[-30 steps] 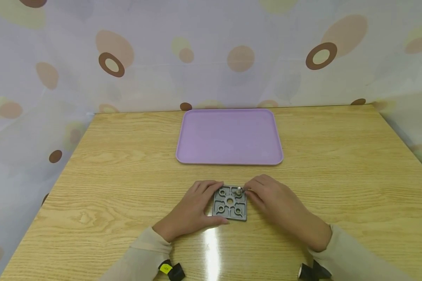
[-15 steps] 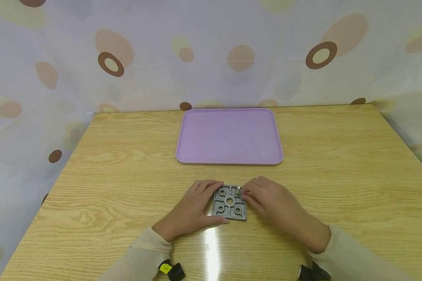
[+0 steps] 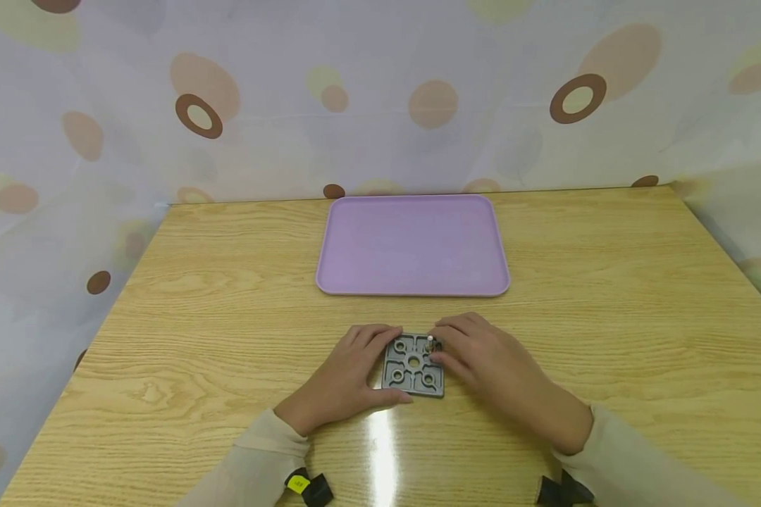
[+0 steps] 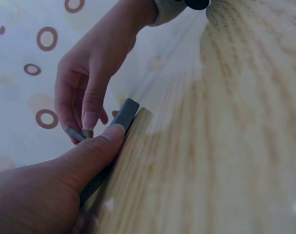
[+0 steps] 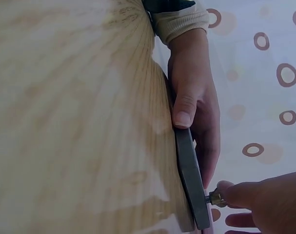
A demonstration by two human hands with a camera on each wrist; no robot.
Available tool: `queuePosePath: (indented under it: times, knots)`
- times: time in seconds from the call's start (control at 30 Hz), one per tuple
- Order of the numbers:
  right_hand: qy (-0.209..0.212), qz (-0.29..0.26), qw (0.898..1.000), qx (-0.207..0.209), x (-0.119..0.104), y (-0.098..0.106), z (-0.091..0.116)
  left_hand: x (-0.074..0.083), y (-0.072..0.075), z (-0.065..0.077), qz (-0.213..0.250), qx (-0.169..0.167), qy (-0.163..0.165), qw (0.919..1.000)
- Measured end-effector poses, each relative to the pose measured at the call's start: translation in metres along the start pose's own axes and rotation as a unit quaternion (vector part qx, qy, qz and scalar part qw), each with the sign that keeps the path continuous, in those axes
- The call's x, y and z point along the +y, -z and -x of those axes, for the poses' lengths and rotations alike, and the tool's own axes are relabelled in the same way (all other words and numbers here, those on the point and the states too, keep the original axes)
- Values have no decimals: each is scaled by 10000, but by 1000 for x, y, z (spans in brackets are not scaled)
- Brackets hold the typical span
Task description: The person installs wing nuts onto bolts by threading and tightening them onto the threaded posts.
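Note:
A square grey metal plate (image 3: 413, 388) with several ringed holes lies on the table. My left hand (image 3: 349, 384) grips it from the left, thumb on the near edge and fingertips at the far corner. A short bolt (image 3: 430, 341) stands up at the plate's far right hole. My right hand (image 3: 504, 362) pinches a small brass-coloured nut (image 5: 216, 198) on it with thumb and fingers. The fingers partly hide the nut's shape. In the right wrist view, some thread shows between the nut and the plate (image 5: 189, 165). The left wrist view has the bolt (image 4: 75, 133) beside the right thumb.
A purple tray (image 3: 412, 294) lies behind the plate, near the back of the wood-grain table (image 3: 228, 296). A patterned cloth (image 3: 380, 127) hangs along the back and both sides. Dark devices (image 3: 317, 491) are strapped at both wrists.
My right fingers have moved slightly left, from beside the bolt to round the nut, and changed their pose there. The left hand and the plate have stayed put.

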State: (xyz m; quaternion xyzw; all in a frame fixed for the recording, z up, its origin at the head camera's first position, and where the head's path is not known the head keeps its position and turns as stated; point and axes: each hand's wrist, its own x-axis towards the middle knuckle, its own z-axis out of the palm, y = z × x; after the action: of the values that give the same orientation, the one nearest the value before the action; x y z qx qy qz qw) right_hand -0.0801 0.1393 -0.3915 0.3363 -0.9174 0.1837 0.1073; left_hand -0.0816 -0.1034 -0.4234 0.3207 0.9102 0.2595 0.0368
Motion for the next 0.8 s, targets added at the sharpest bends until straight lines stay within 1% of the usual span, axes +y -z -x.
queuePosePath:
  times: [0.27,0.53,0.8]
  knots:
    - [-126,-3,9999,64,0,2,0,-2,-1,0,2,21,-47,10000]
    - [89,-35,9996,259,2,2,1,0,0,1,-22,31,21,10000]
    - [189,35,9996,218,0,2,1,0,-1,1,-22,21,27,10000]
